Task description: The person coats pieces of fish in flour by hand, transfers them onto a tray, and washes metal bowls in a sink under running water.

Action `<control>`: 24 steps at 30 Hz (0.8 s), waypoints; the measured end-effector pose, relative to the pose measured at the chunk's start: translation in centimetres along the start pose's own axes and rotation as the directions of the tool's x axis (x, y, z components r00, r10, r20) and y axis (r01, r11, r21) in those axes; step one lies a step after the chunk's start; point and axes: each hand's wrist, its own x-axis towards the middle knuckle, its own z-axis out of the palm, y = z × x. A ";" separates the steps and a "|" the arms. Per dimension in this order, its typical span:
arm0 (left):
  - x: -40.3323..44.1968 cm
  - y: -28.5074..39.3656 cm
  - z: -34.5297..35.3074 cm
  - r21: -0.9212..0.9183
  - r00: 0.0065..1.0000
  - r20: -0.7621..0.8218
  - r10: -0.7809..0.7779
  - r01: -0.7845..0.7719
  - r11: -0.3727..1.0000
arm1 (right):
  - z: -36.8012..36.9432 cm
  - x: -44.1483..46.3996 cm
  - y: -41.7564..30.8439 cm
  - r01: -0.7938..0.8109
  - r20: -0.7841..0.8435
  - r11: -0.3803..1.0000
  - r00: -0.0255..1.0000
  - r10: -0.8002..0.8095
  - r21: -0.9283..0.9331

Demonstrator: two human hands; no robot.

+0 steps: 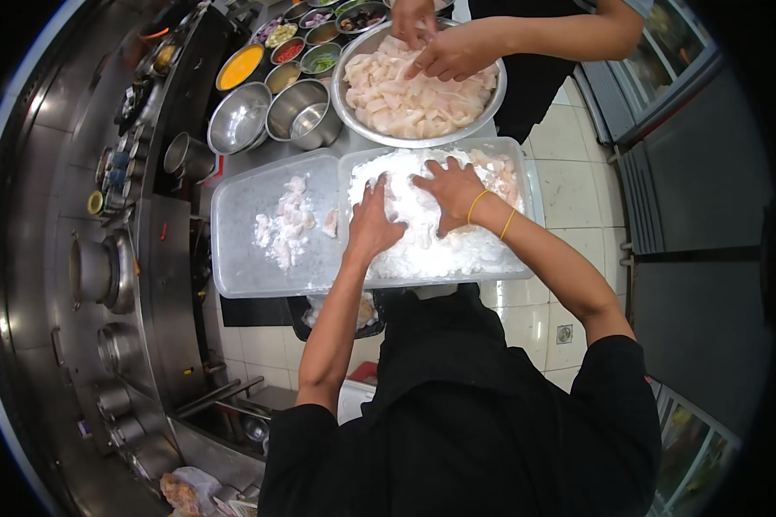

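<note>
White flour (422,246) fills a clear plastic tub (519,172), with pale meat pieces (498,175) at its back right corner. On the left part of the flour rests my left hand (373,222), fingers spread. My right hand (453,191), a yellow band at its wrist, presses into the flour near the middle, fingers apart. Neither hand grips anything visible. Left of the tub lies a clear tray or lid (233,224) bearing floured pieces (289,226).
Behind the tub is a steel bowl (345,103) of sliced pale meat (414,95), with another person's hands (444,52) over it. Steel bowls (304,114) and small ingredient bowls stand at the back left. A stove counter (168,284) runs along the left.
</note>
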 end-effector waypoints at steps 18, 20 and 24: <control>-0.1 0.0 -1.1 -0.352 0.989 0.118 -0.086 0.123 0.928 | -1.9 0.4 2.6 0.032 0.041 0.971 0.998 -0.043 0.237; -0.5 0.8 -1.0 -0.172 0.976 0.209 -0.066 0.103 0.980 | -1.7 0.1 2.1 0.018 0.145 0.983 0.988 -0.045 0.183; -1.2 3.0 0.0 0.029 0.967 0.202 -0.158 0.156 0.987 | 0.3 -0.1 1.5 0.030 0.056 0.986 0.998 -0.039 0.164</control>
